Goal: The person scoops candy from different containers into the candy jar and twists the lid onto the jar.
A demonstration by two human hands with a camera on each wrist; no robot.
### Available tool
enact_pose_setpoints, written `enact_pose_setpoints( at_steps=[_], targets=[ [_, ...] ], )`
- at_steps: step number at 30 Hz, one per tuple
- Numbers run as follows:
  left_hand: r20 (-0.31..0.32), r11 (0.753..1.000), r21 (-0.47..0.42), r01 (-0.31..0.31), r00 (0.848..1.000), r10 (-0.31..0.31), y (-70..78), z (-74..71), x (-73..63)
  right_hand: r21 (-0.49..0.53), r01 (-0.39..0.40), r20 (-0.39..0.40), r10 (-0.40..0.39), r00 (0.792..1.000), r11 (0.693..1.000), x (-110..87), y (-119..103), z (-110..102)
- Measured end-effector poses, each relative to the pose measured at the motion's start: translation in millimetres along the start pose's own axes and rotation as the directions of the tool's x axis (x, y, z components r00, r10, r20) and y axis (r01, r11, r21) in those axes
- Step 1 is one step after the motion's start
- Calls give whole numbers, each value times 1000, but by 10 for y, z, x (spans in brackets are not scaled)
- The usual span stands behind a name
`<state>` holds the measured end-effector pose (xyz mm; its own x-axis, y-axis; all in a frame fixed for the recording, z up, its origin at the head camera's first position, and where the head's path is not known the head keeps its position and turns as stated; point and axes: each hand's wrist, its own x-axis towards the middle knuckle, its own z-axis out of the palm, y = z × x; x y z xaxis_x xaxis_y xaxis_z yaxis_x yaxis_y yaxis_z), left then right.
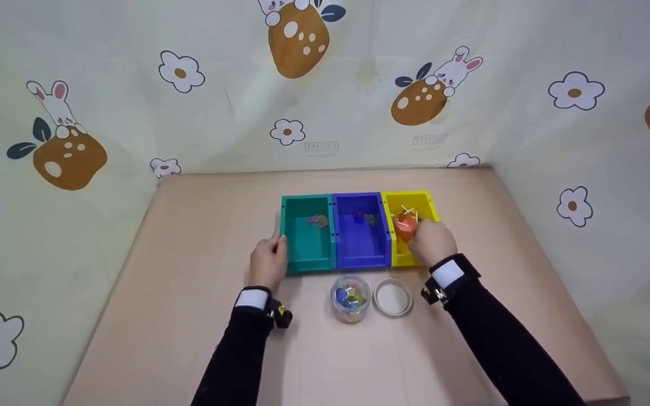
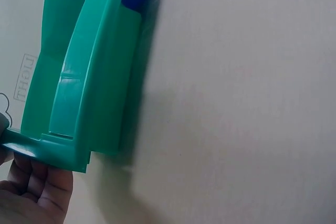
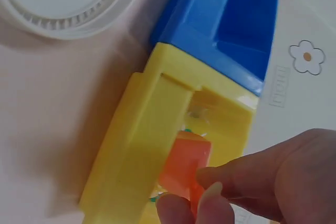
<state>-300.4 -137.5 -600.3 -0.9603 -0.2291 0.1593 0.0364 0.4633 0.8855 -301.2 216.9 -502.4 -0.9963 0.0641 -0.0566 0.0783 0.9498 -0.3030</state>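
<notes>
My left hand grips the side rim of the green bin, with its fingers against the outer wall. My right hand pinches a small orange scoop by its narrow handle, inside the yellow bin. White sticks and small coloured pieces lie about the scoop; the hand and scoop partly hide them. The purple-blue bin stands between the other two, joined in a row. Small pinkish pieces lie in the green bin, and a few purple and green pieces in the middle one.
A clear round jar with several coloured pieces in it stands in front of the middle bin. Its round lid lies just to the right. The tan tabletop meets a printed cloth at the back and sides.
</notes>
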Motion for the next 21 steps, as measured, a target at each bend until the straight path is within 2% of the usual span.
enact_pose_setpoints(
  at_steps=[3,5,7,8,9,11,12,14,16,17,19,21],
  targets=[
    [2,1000,-19,-21,1000,21,-5,8,4,-51,-51,-13,50,999,997,23,0,-26],
    [25,999,-36,0,1000,1,82,-24,-19,-89,-79,-11,78,997,993,40,-4,-59],
    [19,1000,-28,-8,1000,8,22,1,12,-111,-96,-6,96,995,989,64,-9,-89],
    [8,1000,-18,-20,1000,20,-35,23,39,-119,-95,-3,95,995,988,78,-12,-101],
    [3,1000,1,-9,1000,9,-29,25,46,-124,-88,3,89,996,988,94,-14,-110],
    [-11,1000,15,-20,1000,20,-163,76,98,-126,-79,24,83,996,989,131,-18,-125],
    [-7,999,10,-35,999,35,-147,50,87,-127,-73,36,78,996,989,149,-20,-130],
    [-4,999,17,-37,999,37,-221,73,116,-128,-42,57,49,997,991,184,-21,-134],
    [18,1000,23,-16,1000,15,-229,68,123,-123,-9,70,18,997,992,217,-17,-128],
    [28,1000,18,-4,1000,4,-171,36,98,-119,12,66,-5,998,993,233,-12,-120],
    [24,999,33,14,1000,-14,-147,36,81,-111,50,52,-44,998,993,254,-7,-86],
    [38,1000,16,26,999,-27,12,-37,12,-119,66,40,-61,997,991,266,-7,-35]
  ],
)
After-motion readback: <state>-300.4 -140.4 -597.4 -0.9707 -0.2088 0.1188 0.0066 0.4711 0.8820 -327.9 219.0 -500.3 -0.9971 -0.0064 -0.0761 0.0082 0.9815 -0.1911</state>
